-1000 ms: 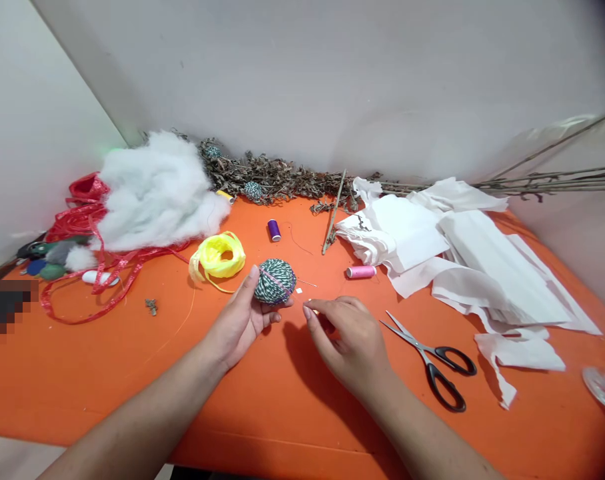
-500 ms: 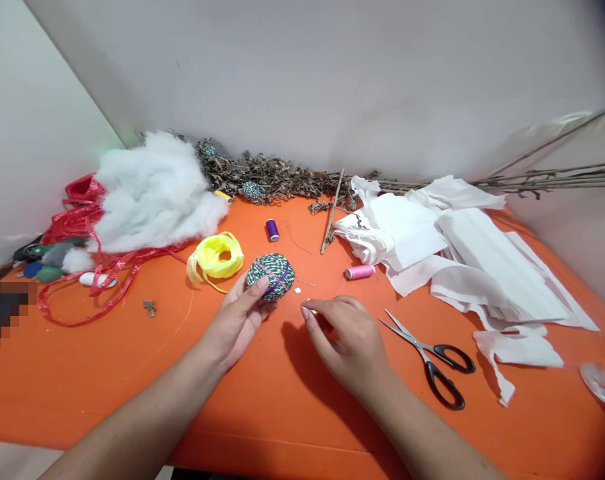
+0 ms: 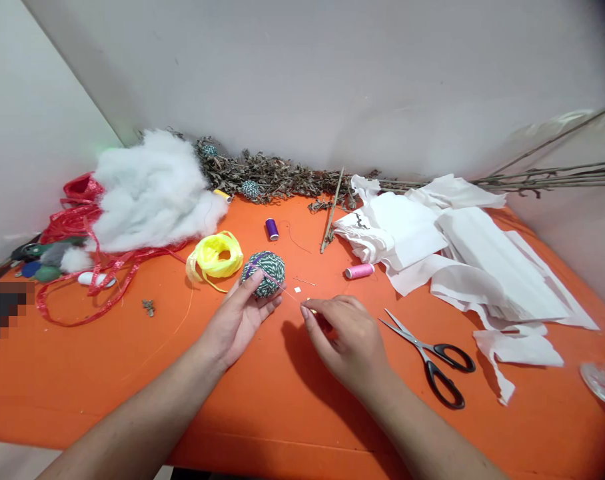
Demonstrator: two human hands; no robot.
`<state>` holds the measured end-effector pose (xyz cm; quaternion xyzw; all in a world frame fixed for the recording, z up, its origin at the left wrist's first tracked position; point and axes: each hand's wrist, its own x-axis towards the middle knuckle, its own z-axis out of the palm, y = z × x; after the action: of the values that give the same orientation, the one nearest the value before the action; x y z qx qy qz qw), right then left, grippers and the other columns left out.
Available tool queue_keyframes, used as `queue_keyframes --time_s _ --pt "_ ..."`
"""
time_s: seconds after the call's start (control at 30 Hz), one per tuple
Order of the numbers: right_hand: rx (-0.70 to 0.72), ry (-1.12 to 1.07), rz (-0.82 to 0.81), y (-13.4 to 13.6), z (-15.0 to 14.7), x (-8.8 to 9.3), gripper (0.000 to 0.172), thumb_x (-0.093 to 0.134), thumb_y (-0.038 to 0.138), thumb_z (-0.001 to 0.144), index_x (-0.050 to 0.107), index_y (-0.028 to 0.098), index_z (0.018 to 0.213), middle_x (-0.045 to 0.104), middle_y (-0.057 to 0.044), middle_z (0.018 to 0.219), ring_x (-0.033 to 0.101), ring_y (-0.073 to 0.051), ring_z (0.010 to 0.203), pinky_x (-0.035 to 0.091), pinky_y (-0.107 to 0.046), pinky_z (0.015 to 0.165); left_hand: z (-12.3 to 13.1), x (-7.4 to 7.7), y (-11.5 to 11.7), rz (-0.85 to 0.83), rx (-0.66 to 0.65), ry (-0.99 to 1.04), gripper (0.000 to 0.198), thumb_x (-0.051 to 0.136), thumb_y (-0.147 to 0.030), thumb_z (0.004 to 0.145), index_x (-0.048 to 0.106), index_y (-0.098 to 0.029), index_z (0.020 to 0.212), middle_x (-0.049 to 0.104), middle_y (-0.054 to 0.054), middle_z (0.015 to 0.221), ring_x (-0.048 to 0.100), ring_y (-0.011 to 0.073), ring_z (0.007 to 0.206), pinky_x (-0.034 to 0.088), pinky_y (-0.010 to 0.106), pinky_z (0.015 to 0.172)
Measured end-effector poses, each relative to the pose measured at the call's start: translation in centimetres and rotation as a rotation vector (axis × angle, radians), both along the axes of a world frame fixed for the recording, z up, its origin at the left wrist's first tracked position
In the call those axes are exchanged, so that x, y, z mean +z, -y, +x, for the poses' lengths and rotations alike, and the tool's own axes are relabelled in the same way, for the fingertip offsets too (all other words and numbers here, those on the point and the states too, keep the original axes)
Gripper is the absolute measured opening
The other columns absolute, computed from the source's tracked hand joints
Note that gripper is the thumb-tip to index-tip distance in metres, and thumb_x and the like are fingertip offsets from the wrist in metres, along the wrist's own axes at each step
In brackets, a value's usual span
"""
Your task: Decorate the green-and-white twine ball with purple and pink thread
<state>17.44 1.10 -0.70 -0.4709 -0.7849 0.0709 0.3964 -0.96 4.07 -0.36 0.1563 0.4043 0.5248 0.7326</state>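
Note:
My left hand (image 3: 237, 317) grips a ball (image 3: 270, 272) wrapped in green-and-white twine, the thumb lying on its near side. Purple thread bands the ball's upper left, and a pink thread (image 3: 289, 291) runs from it to my right hand (image 3: 345, 337). The right thumb and forefinger are pinched together on that thread. Just beyond the pinch, a needle (image 3: 304, 282) and a small white scrap (image 3: 297, 290) lie on the orange table (image 3: 262, 407). To the right of my right hand lie scissors (image 3: 429, 357) with black handles, blades slightly apart.
Around the hands are a yellow ribbon coil (image 3: 207, 260), a purple spool (image 3: 272, 229) and a pink spool (image 3: 359, 271). White stuffing (image 3: 157, 193) and red ribbon (image 3: 72, 223) lie left. Dried stalks (image 3: 282, 177) line the wall. White cloth pieces (image 3: 492, 267) cover the right.
The ball has turned in my left hand and shifted slightly left, so its purple bands sit elsewhere. The pink thread now shows stretched between ball and right hand. My right hand stays put.

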Motion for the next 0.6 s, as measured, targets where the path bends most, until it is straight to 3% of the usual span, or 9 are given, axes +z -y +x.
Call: queue_keyframes --time_s 0.13,0.43,0.6 --pt "-0.006 -0.004 -0.003 0.02 0.02 0.16 0.009 0.058 0.016 0.092 0.067 0.018 0.091 0.069 0.0 0.067 0.055 -0.013 0.057 0.043 -0.03 0.069 0.0 0.31 -0.12 0.009 0.012 -0.012 0.031 0.07 -0.029 0.084 0.062 -0.019 0.112 0.07 0.006 0.104 0.069 0.0133 0.08 0.056 0.02 0.066" --pt "-0.002 -0.005 -0.014 0.05 0.0 0.08 0.008 0.059 0.016 0.091 0.067 0.018 0.091 0.067 0.0 0.066 0.056 -0.013 0.057 0.043 -0.03 0.07 -0.05 0.67 -0.48 -0.075 0.005 -0.023 0.036 0.058 -0.047 0.09 0.059 -0.016 0.108 0.071 0.008 0.089 0.074 0.0179 0.07 0.057 0.02 0.051" --pt "-0.002 -0.006 0.009 -0.08 -0.07 0.05 0.008 0.059 0.016 0.091 0.066 0.018 0.091 0.068 0.001 0.066 0.056 -0.013 0.057 0.043 -0.03 0.069 -0.23 0.65 -0.29 -0.063 0.003 -0.037 0.032 0.073 -0.021 0.081 0.057 -0.016 0.108 0.071 0.005 0.091 0.074 0.0161 0.075 0.057 0.015 0.054"
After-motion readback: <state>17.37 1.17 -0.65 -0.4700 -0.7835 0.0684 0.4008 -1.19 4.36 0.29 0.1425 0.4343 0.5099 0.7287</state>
